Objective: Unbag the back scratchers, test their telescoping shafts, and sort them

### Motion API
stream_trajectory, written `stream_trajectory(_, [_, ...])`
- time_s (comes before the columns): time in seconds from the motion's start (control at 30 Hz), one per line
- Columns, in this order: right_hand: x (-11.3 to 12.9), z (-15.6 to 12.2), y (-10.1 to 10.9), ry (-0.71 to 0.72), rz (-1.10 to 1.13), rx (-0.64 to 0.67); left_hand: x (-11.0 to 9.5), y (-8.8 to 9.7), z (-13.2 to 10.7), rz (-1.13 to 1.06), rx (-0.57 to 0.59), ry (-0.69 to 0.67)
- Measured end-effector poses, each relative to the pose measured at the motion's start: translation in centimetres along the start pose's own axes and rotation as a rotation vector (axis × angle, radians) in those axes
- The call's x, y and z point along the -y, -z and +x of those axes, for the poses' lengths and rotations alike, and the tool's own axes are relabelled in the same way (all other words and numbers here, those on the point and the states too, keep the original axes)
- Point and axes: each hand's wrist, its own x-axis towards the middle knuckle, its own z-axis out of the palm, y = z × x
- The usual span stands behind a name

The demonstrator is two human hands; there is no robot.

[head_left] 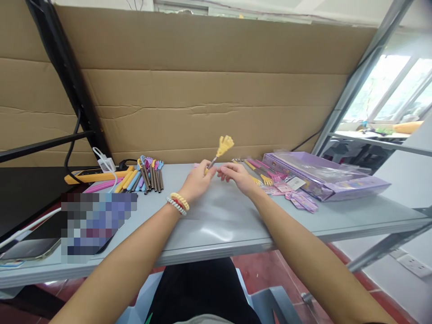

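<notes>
My left hand is closed around the handle of a yellow back scratcher. Its hand-shaped head points up and to the right on a thin metal rod. Close beside it, my right hand has its fingers curled in toward the thumb; whether a small thing lies between them is hidden. Right of that hand lie more back scratchers in yellow and pink, with several pink and purple printed cards near them.
A purple display box with clear plastic stands at the right. Left, there are several small metal-rod scratchers, yellow handles, a white charger and a phone. Cardboard walls the back of the grey table.
</notes>
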Motion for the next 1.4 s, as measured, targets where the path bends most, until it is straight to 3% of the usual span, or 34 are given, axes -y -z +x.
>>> stream_trajectory(0.07, [0.2,0.1,-0.4,-0.019,0.134,0.05,-0.3,-0.2,-0.3,0.191,0.004,-0.026])
stream_trajectory(0.13, [0.4,0.2,-1.2,-0.058,0.245,0.025,-0.5,-0.5,-0.5,0.244,-0.015,-0.051])
stream_trajectory(0.3, [1.3,1.2,-3.0,-0.202,0.542,-0.23,-0.5,-1.0,-0.5,0.193,-0.087,-0.096])
stream_trajectory(0.4, [2.4,2.6,-4.0,-0.326,0.723,-0.386,-0.5,-1.0,-0.4,0.222,-0.129,-0.015])
stream_trajectory(0.5, [3.5,4.1,-5.0,-0.332,0.898,-0.463,-0.3,-0.6,-0.3,0.358,-0.145,0.156])
stream_trajectory(0.57, [3.8,4.7,-5.4,-0.31,0.964,-0.452,-0.1,-0.3,-0.3,0.432,-0.092,0.163])
stream_trajectory(0.77, [2.6,4.2,-4.0,-0.36,1.037,-0.478,0.2,0.0,-0.5,0.482,0.265,-0.111])
stream_trajectory(0.83, [2.2,4.0,-3.2,-0.395,1.045,-0.508,-0.2,-0.4,-0.6,0.48,0.294,-0.128])
stream_trajectory(1.03, [3.0,3.7,-2.3,-0.465,0.967,-0.551,-1.7,-1.5,-0.6,0.623,0.234,-0.042])
stream_trajectory(1.2, [4.0,2.9,-1.8,-0.304,0.986,-0.595,-2.7,-0.8,-0.4,0.49,0.236,-0.08])
stream_trajectory(1.3, [5.0,1.6,-1.5,-0.207,1.001,-0.586,-3.7,0.2,-0.2,0.307,0.355,-0.1])
stream_trajectory(1.4, [7.2,0.0,-1.6,-0.122,0.991,-0.573,-5.8,1.1,-1.4,0.12,0.511,-0.029])
